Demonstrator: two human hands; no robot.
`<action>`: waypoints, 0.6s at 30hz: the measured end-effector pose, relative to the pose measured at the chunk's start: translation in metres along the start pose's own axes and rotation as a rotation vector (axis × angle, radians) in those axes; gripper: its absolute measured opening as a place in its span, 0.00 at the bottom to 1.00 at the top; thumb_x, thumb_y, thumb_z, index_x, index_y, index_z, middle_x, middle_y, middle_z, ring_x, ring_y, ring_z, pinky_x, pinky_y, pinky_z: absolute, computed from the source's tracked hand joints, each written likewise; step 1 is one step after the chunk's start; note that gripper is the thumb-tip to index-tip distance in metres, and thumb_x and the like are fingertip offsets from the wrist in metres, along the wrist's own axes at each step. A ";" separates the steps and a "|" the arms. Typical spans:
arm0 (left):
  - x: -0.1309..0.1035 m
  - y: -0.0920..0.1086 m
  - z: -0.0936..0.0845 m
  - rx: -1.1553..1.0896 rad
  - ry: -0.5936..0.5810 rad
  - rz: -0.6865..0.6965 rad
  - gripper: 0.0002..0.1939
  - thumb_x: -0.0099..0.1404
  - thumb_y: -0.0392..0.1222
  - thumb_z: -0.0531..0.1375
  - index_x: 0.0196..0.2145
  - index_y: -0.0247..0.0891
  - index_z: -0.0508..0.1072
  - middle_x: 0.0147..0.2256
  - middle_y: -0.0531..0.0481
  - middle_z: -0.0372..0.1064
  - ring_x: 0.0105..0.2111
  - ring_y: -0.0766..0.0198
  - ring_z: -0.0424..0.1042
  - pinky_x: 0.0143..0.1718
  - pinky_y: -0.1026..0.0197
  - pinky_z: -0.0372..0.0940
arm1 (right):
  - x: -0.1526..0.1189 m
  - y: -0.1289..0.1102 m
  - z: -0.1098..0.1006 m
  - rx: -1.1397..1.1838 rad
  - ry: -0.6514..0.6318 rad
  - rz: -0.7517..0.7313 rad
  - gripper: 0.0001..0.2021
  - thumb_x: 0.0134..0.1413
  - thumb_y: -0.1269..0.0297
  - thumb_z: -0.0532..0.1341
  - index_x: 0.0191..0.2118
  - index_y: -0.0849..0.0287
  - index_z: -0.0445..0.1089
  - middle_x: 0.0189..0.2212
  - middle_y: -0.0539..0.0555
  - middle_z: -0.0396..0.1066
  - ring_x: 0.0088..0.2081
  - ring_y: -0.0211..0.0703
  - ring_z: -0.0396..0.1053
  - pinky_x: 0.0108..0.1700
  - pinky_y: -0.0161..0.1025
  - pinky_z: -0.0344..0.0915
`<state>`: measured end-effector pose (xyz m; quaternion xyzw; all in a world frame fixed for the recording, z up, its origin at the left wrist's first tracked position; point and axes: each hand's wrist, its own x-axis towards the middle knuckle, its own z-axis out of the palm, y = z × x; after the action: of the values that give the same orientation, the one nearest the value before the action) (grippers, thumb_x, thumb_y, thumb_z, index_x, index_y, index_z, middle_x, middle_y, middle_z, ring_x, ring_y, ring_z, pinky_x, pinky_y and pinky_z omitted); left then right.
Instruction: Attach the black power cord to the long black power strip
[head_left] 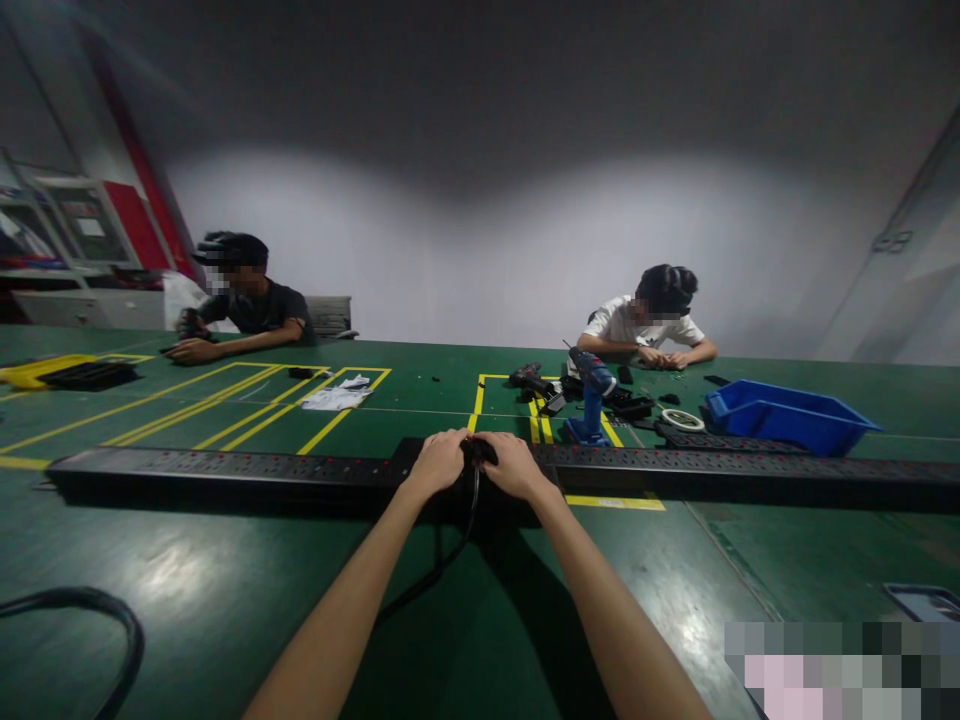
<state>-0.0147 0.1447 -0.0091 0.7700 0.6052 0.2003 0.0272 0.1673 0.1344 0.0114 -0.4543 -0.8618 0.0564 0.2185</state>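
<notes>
A long black power strip (pixel 225 478) with rows of sockets lies across the green table before me. At its middle, both hands meet over a small black part (pixel 478 452) with a cable (pixel 475 505) running down from it. My left hand (pixel 441 460) has its fingers curled in from the left side of that part. From the right, my right hand (pixel 511 464) is closed against it, thumb and fingers bent inward. The exact shape of the part is hidden behind the fingers. Below the strip, the cable bends off toward the lower left.
Beyond the strip stands a blue cordless drill (pixel 590 395), with another drill (pixel 534 380) lying beside it. A blue bin (pixel 787 415), a tape roll (pixel 682 420) and papers (pixel 337 395) are farther back. Two people sit across the table. A thick black cable (pixel 112 605) curves at lower left.
</notes>
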 end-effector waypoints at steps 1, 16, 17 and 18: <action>0.000 0.000 0.000 -0.006 -0.002 -0.004 0.19 0.67 0.34 0.46 0.51 0.41 0.69 0.48 0.44 0.71 0.51 0.57 0.68 0.55 0.56 0.56 | 0.000 0.000 0.000 0.001 -0.001 0.010 0.23 0.56 0.63 0.60 0.58 0.50 0.62 0.53 0.54 0.67 0.55 0.46 0.62 0.54 0.40 0.54; -0.002 0.003 -0.003 -0.011 0.027 0.019 0.17 0.69 0.43 0.48 0.51 0.43 0.70 0.47 0.45 0.71 0.49 0.57 0.68 0.54 0.55 0.57 | 0.005 0.008 0.002 0.014 0.018 -0.050 0.19 0.56 0.65 0.59 0.54 0.53 0.66 0.47 0.53 0.72 0.47 0.44 0.67 0.48 0.35 0.57; -0.001 0.002 -0.003 -0.002 0.027 0.024 0.17 0.69 0.43 0.48 0.51 0.43 0.70 0.47 0.45 0.72 0.49 0.57 0.68 0.54 0.55 0.57 | 0.006 0.009 0.003 0.022 0.020 -0.056 0.19 0.56 0.65 0.59 0.54 0.53 0.66 0.47 0.53 0.72 0.47 0.44 0.68 0.48 0.35 0.57; -0.001 0.002 -0.002 0.007 0.026 0.031 0.17 0.70 0.43 0.48 0.51 0.43 0.70 0.47 0.45 0.72 0.49 0.57 0.68 0.54 0.55 0.57 | 0.006 0.010 0.003 0.034 0.021 -0.062 0.20 0.55 0.65 0.59 0.55 0.53 0.66 0.46 0.53 0.72 0.47 0.44 0.68 0.48 0.35 0.57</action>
<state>-0.0138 0.1433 -0.0068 0.7767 0.5943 0.2083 0.0137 0.1707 0.1454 0.0079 -0.4244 -0.8720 0.0595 0.2366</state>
